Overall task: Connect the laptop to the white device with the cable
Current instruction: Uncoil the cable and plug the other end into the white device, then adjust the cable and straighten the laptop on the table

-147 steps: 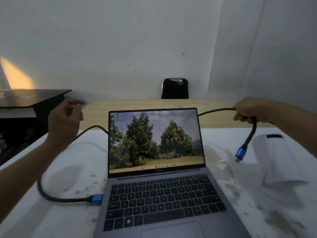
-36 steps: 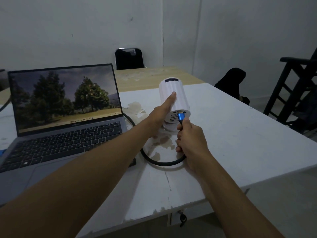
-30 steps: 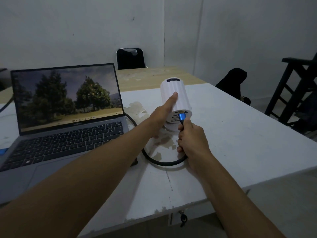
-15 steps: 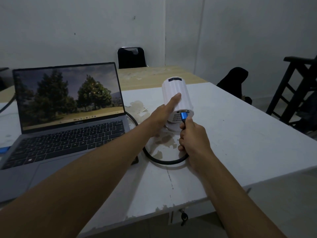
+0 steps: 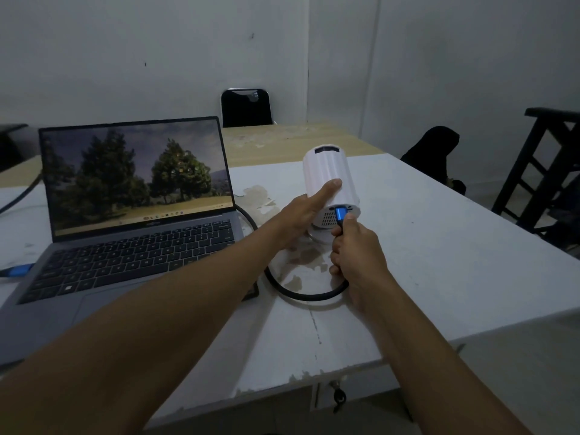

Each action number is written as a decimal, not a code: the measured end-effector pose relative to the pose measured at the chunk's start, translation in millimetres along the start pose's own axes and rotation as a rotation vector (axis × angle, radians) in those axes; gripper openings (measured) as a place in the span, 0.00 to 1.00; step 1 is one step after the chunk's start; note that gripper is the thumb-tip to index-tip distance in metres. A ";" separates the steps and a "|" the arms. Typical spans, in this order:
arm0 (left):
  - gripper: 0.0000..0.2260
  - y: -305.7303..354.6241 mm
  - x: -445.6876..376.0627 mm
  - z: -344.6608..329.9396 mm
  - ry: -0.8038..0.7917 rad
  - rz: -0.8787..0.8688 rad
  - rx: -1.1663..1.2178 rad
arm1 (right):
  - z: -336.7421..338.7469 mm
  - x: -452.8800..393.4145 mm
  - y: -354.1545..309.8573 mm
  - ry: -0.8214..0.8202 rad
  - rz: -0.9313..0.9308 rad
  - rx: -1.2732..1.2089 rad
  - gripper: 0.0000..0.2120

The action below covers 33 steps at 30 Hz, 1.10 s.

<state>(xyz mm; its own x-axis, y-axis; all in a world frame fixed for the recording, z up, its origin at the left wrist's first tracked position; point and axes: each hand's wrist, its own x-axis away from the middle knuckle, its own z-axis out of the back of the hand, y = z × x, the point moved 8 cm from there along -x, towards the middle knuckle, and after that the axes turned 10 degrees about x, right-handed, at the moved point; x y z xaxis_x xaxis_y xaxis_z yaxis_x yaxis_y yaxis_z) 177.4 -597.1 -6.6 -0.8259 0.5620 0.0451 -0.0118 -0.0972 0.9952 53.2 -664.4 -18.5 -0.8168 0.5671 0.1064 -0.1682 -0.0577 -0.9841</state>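
Note:
The white device, a ribbed cylinder lying tilted, rests on the white table right of the open grey laptop. My left hand wraps its near left side, index finger stretched along the top. My right hand pinches the blue plug of the black cable, and the plug's tip sits against the device's rear face beside a vent grille. The cable loops on the table below my hands. Another blue plug sits at the laptop's left edge.
A black chair stands behind a bare wooden tabletop at the back. A dark bag and a black wooden frame are off the table's right side. The table's front edge has chipped paint.
Since 4.9 s ago the view turned right, and both hands came to the white device. Over the last second the blue plug moved slightly closer to the device's rear face; my left hand stayed put.

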 end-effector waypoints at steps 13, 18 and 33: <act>0.38 35.4 43.5 50.6 0.293 0.151 -0.818 | 10.6 3.2 -4.0 0.128 0.056 0.104 0.18; 0.18 22.7 67.5 82.2 0.255 0.260 -1.329 | 25.8 7.1 -20.3 0.282 0.260 0.293 0.21; 0.08 19.4 36.2 78.3 0.351 0.289 -1.358 | 8.1 -39.3 -24.0 0.104 0.283 0.453 0.39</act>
<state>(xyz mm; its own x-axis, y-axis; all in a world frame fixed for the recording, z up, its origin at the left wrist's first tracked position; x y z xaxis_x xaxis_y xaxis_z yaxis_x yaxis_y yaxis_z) 191.4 -514.3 21.2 -0.9839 0.1786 0.0052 -0.1773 -0.9797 0.0933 84.9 -692.0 2.1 -0.8095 0.5550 -0.1914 -0.1896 -0.5556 -0.8096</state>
